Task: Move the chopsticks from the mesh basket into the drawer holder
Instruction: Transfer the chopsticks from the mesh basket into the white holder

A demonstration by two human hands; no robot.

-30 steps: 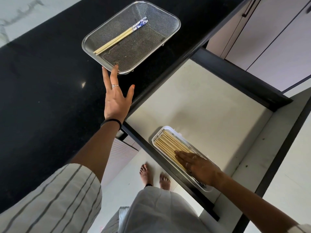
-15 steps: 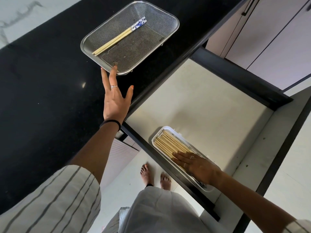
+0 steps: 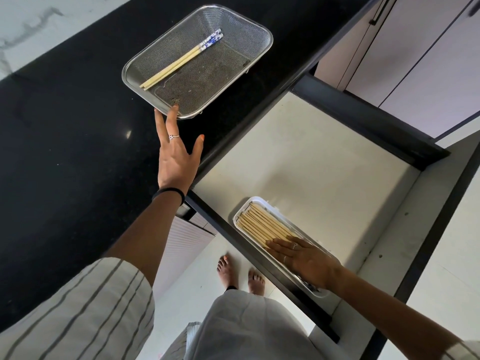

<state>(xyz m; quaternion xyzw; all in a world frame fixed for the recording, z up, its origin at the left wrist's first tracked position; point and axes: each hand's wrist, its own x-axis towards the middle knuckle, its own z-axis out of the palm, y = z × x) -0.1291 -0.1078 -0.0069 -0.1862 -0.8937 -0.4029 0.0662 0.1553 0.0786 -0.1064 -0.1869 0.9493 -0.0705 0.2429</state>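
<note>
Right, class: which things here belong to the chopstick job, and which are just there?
Job:
- basket
- pair of chopsticks in it
- holder with chopsticks
- drawer
- left hand at the basket rim
- right hand flat on the holder

Just there:
- counter
- cupboards
- floor

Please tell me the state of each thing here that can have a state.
Silver mesh basket: holds one pair.
Blue-patterned wooden chopsticks: lying flat in basket.
Pale drawer: open.
White plastic holder: nearly full.
Left hand: open, fingertips at basket rim.
Right hand: flat on holder's chopsticks.
</note>
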